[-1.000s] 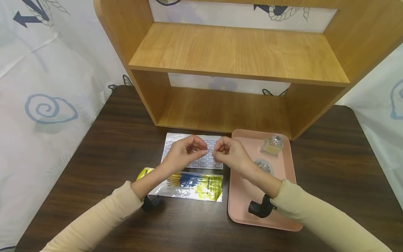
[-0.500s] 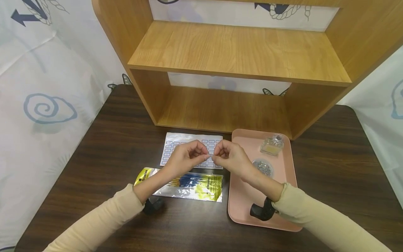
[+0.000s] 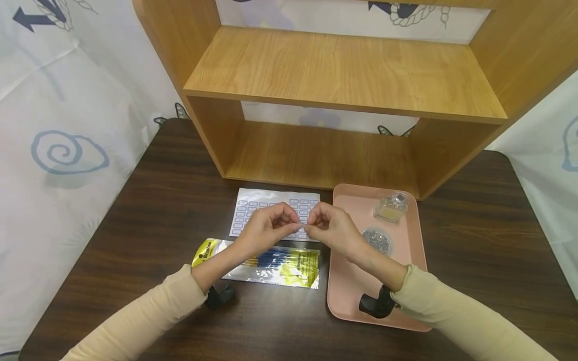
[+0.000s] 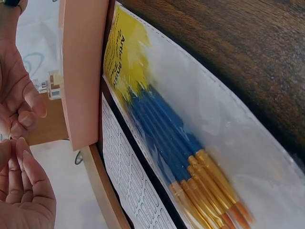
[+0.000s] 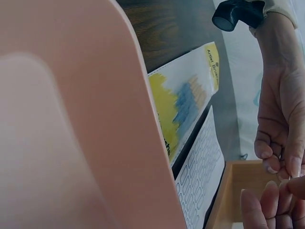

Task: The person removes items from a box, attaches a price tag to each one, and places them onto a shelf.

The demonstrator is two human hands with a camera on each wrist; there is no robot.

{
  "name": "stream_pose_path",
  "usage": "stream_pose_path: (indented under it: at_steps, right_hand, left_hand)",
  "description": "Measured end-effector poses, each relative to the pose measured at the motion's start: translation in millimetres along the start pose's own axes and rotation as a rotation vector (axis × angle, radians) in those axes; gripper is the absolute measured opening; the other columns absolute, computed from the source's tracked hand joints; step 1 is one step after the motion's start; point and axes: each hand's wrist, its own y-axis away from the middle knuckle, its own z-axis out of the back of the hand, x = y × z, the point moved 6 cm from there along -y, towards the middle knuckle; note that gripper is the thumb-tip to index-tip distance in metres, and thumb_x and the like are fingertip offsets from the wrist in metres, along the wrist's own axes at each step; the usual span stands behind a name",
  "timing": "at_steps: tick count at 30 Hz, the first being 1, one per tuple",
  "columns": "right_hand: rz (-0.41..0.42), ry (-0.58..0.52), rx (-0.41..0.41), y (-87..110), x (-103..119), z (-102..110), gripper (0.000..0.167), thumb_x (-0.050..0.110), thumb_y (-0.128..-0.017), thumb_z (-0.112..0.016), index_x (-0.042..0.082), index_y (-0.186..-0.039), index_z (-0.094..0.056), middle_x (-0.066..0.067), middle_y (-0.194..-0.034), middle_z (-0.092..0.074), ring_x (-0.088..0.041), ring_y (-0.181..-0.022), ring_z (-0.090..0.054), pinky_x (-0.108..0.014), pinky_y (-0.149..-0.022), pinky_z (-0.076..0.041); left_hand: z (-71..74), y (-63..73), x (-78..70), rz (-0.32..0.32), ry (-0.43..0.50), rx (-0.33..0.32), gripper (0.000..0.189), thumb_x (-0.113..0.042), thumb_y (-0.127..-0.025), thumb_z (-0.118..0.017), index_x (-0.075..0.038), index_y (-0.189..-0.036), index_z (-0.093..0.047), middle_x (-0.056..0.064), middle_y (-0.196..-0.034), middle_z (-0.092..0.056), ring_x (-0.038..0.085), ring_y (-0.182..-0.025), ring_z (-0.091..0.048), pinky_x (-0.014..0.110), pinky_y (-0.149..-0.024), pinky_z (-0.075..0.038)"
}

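Note:
Both hands meet over a white sheet of blue-outlined labels (image 3: 241, 220) in the head view. My left hand (image 3: 266, 223) pinches a tiny, thin, pale piece (image 3: 303, 225) between thumb and forefinger. From the other side my right hand (image 3: 331, 225) pinches it as well, the fingertips almost touching. The fingertips hide most of this piece, and I cannot tell its kind. Just nearer to me than the sheet lies a clear packet of artist brushes (image 4: 164, 131) with blue handles, partly under the left forearm.
To the right, a pink tray (image 3: 349, 296) holds a glass bottle (image 3: 390, 208) and a round clear dish (image 3: 378, 240) of small silvery bits. A wooden shelf unit (image 3: 343, 70) stands at the back of the dark table (image 3: 149, 240).
A second ago the two hands' fingertips were slightly apart; they have since come together at the tiny piece and are now nearly still. The things on the table stay in place.

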Motion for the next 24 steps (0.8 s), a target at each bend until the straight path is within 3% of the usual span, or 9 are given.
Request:
stream_pose_path:
  at_steps: [5,11,18,24]
  right_hand:
    - [0.001,-0.007,0.006,-0.3,-2.6,-0.6,0.012,-0.003,-0.080,-0.065,0.000,-0.083,-0.054,-0.002,-0.072,-0.056,-0.009,-0.063,-0.050,-0.018,-0.057,-0.042]
    - [-0.001,-0.033,0.026,0.0,-3.1,-2.4,0.012,-0.001,-0.082,-0.066,-0.001,-0.089,-0.057,-0.007,-0.076,-0.060,-0.011,-0.066,-0.056,-0.019,-0.061,-0.049]
    - [0.006,-0.043,0.042,-0.6,-4.0,-5.0,0.011,-0.001,-0.082,-0.065,-0.003,-0.086,-0.056,-0.006,-0.074,-0.058,-0.009,-0.064,-0.054,-0.018,-0.059,-0.047]
    - [0.005,-0.029,0.039,-0.9,-5.1,-5.8,0.011,-0.001,-0.082,-0.065,-0.002,-0.085,-0.055,-0.005,-0.073,-0.058,-0.009,-0.063,-0.052,-0.018,-0.058,-0.045]
  left_hand:
    - [0.8,1.7,1.4,0.002,0.000,-0.006,0.006,-0.008,-0.085,-0.069,-0.006,-0.088,-0.064,0.006,-0.076,-0.064,0.013,-0.064,-0.056,0.020,-0.056,-0.046]
    - [1.0,3.4,2.5,0.006,0.022,0.003,0.006,-0.007,-0.085,-0.068,-0.005,-0.088,-0.064,0.008,-0.077,-0.064,0.024,-0.068,-0.059,0.020,-0.057,-0.046]
    - [1.7,4.6,2.4,0.002,0.017,-0.003,0.005,-0.006,-0.085,-0.068,-0.005,-0.088,-0.064,0.007,-0.075,-0.064,0.013,-0.064,-0.056,0.019,-0.056,-0.045]
    - [1.3,5.1,3.0,0.002,0.016,-0.003,0.006,-0.006,-0.085,-0.068,-0.004,-0.088,-0.064,0.007,-0.075,-0.064,0.012,-0.064,-0.056,0.020,-0.056,-0.045]
